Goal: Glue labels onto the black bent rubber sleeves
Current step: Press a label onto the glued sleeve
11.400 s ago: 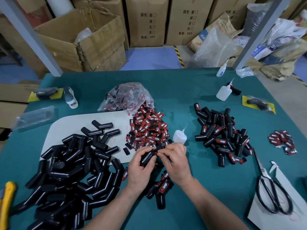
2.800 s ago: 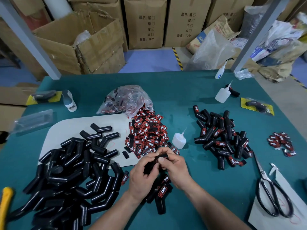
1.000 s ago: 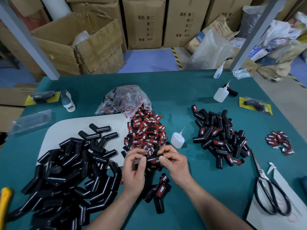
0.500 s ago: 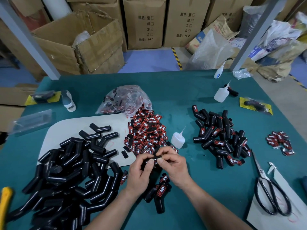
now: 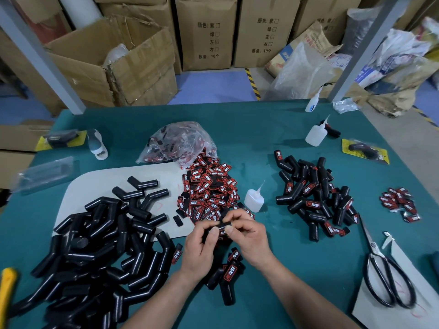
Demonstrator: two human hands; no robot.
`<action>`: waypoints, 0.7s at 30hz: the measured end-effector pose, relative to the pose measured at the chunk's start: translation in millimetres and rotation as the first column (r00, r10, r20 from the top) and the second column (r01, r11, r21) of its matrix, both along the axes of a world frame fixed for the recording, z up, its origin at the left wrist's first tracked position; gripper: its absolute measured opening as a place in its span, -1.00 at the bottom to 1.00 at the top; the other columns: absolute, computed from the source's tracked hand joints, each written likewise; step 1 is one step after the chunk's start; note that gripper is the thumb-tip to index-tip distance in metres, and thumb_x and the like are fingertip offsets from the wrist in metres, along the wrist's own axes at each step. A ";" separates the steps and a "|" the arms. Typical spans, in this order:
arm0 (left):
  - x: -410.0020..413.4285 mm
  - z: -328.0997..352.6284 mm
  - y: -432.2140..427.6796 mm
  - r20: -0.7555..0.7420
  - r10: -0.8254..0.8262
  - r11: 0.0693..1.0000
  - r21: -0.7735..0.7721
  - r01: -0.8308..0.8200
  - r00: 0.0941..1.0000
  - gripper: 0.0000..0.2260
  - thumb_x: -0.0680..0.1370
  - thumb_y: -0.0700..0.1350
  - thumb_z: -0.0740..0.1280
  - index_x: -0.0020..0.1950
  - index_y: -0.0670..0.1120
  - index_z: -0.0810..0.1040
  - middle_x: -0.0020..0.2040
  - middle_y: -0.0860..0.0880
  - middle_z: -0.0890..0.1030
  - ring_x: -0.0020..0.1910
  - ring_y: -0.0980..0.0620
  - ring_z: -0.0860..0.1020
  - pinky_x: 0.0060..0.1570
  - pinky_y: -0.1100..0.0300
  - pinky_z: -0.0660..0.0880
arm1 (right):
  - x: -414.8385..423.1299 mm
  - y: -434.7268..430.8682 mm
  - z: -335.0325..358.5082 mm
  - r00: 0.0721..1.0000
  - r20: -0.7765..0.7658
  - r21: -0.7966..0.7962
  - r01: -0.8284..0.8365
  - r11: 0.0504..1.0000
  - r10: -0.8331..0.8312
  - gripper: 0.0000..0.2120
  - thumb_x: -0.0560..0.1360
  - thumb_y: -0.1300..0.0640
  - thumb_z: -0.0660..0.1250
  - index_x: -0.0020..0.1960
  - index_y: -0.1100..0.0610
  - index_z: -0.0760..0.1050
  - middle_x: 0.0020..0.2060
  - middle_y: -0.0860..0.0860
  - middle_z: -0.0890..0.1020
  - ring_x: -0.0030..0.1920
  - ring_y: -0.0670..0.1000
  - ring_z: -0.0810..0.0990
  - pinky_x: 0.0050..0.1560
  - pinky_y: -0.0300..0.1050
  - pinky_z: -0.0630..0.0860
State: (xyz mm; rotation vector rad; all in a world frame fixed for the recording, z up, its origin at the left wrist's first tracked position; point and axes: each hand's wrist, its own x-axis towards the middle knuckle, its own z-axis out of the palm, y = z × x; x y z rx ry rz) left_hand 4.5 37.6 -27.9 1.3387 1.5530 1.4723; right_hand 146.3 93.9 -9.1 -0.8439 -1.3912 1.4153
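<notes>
Both hands meet over the near middle of the green table. My left hand [image 5: 200, 248] and my right hand [image 5: 249, 236] pinch one black bent rubber sleeve [image 5: 223, 227] between thumbs and fingertips, with a red label on it under my thumbs. A heap of red and black labels [image 5: 209, 188] lies just beyond my hands. The small glue bottle [image 5: 253, 200] stands to their right. A big pile of unlabelled sleeves [image 5: 95, 245] fills the left. Labelled sleeves lie in a pile at the right [image 5: 313, 198] and a few below my hands [image 5: 228, 274].
A clear bag of labels [image 5: 178, 143] sits behind the heap. Scissors [image 5: 384, 274] lie on white paper at the right, near a small cluster of labels [image 5: 399, 204]. More glue bottles [image 5: 314, 136] stand at the far right. Cardboard boxes [image 5: 118, 65] line the floor beyond the table.
My hands have stayed together over the same spot, turning the sleeve and pressing the label on it; a second ago they held it a little higher and further apart.
</notes>
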 end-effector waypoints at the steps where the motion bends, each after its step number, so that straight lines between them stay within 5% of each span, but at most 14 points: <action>1: 0.2 -0.7 0.0 0.001 0.000 1.000 -0.005 0.000 1.000 -0.81 0.64 0.07 0.24 0.17 0.32 0.56 0.04 0.20 0.66 0.01 0.17 0.63 0.04 0.32 0.50 | 0.2 0.0 -0.2 1.000 0.001 0.004 0.000 1.000 0.000 -0.87 0.47 0.17 0.43 -0.22 0.00 0.65 -0.05 -0.02 0.62 -0.02 -0.01 0.59 0.05 -0.14 0.49; 7: -2.5 -6.3 0.1 0.112 0.004 1.000 -0.021 -0.002 0.994 -0.79 0.65 0.07 0.19 0.10 0.20 0.62 -0.26 0.13 0.60 -0.30 0.21 0.50 -0.24 0.31 0.43 | 1.0 -0.7 -3.6 1.000 0.030 0.037 0.007 0.999 -0.008 -0.83 0.48 0.18 0.42 -0.22 0.27 0.62 -0.04 -0.02 0.62 -0.03 -0.01 0.59 0.03 -0.15 0.50; 12: -2.0 -2.6 0.6 0.079 -0.028 0.999 -0.024 0.030 0.997 -0.89 0.56 0.05 0.34 0.05 0.24 0.58 -0.07 0.15 0.67 -0.11 0.15 0.62 -0.06 0.31 0.52 | 1.9 -3.2 -3.3 0.996 0.090 0.194 -0.002 0.981 -0.016 -0.89 0.49 0.23 0.44 -0.21 0.21 0.61 -0.02 -0.01 0.61 -0.05 0.03 0.61 -0.01 -0.15 0.52; 16: -4.0 -5.0 1.5 0.082 -0.014 0.999 -0.034 0.017 0.997 -0.93 0.61 0.05 0.28 -0.04 0.20 0.55 -0.18 0.16 0.61 -0.20 0.19 0.54 -0.13 0.31 0.45 | 1.9 -2.7 -5.1 0.988 0.150 0.262 -0.017 0.965 -0.023 -0.88 0.49 0.25 0.45 -0.22 0.22 0.58 -0.01 -0.02 0.60 -0.03 0.06 0.62 0.01 -0.11 0.55; 21: -3.0 -7.6 4.4 0.116 0.065 0.994 -0.098 -0.054 0.991 -0.70 0.65 0.19 0.17 -0.18 0.09 0.51 -0.31 0.10 0.48 -0.30 0.15 0.40 -0.24 0.18 0.39 | 0.4 -3.2 -5.3 0.987 0.163 0.292 -0.043 0.956 -0.005 -0.89 0.50 0.24 0.45 -0.19 0.13 0.57 -0.01 -0.02 0.60 -0.01 0.08 0.62 0.03 -0.07 0.55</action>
